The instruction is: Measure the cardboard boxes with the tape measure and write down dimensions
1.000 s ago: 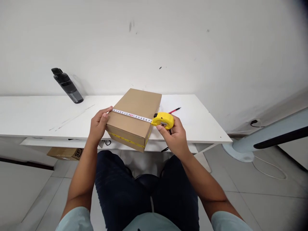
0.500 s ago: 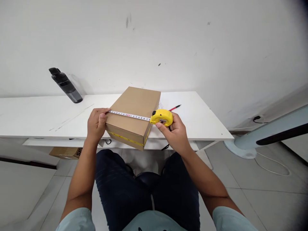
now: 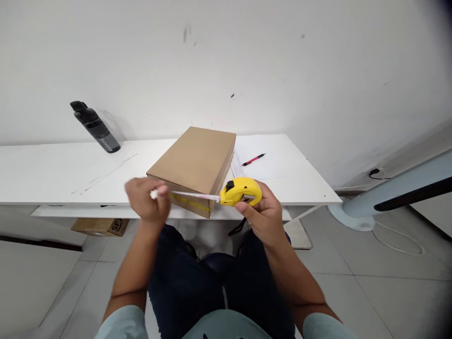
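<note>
A closed brown cardboard box [image 3: 194, 157] rests on the white table, with yellow tape along its near side. In front of it, my right hand [image 3: 266, 214] grips a yellow tape measure [image 3: 243, 190], whose black wrist strap hangs below. The white blade [image 3: 194, 194] stretches leftward from the case, held in the air before the box's near face. My left hand [image 3: 148, 197], slightly blurred, is closed on the blade's free end. Right of the box lie a red and black pen [image 3: 253, 159] and a clear ruler [image 3: 237, 165] on white paper [image 3: 271, 167].
A black bottle [image 3: 95, 126] stands at the table's left, close to the wall. Below the white table [image 3: 52, 174] is a shelf, with another cardboard box [image 3: 100, 227] under it. A pale blue upright appliance [image 3: 360, 219] stands on the floor at right.
Both hands have drawn the tape measure off the box top, down and toward me. My left hand has let go of the box's left edge. More of the pen and ruler shows.
</note>
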